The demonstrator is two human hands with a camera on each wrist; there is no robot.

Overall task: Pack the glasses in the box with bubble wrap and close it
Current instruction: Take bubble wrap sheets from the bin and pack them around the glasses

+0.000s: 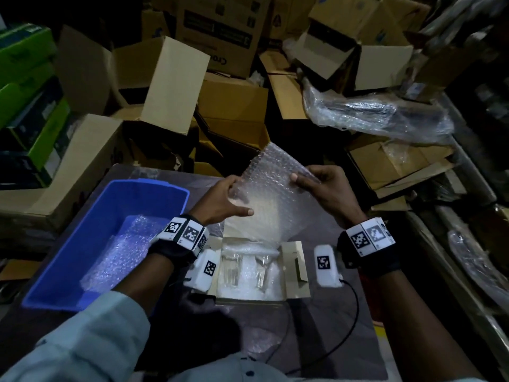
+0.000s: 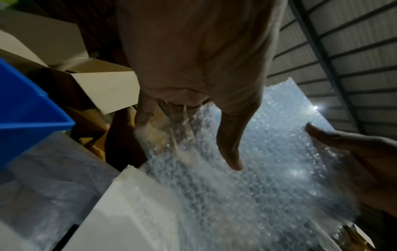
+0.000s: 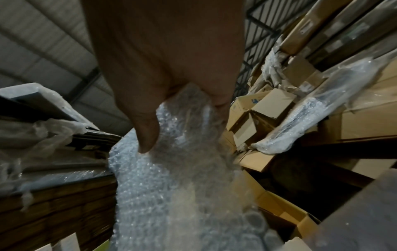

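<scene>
Amid stacked cartons (image 1: 176, 84), my left hand (image 1: 223, 199) and right hand (image 1: 327, 188) pinched the wrap (image 1: 275, 194) above the open box (image 1: 296, 266) on the dark desk (image 1: 316, 321); two glasses (image 1: 230, 268) lay inside, dim and blurred.

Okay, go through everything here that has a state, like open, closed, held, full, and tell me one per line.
box: open, flaps spread, on the table.
glasses: two, lying inside the box on bubble wrap.
bubble wrap sheet: held up over the box.
left hand: grips the sheet's left edge.
right hand: pinches its right edge.
blue bin: open, bubble wrap inside.
</scene>
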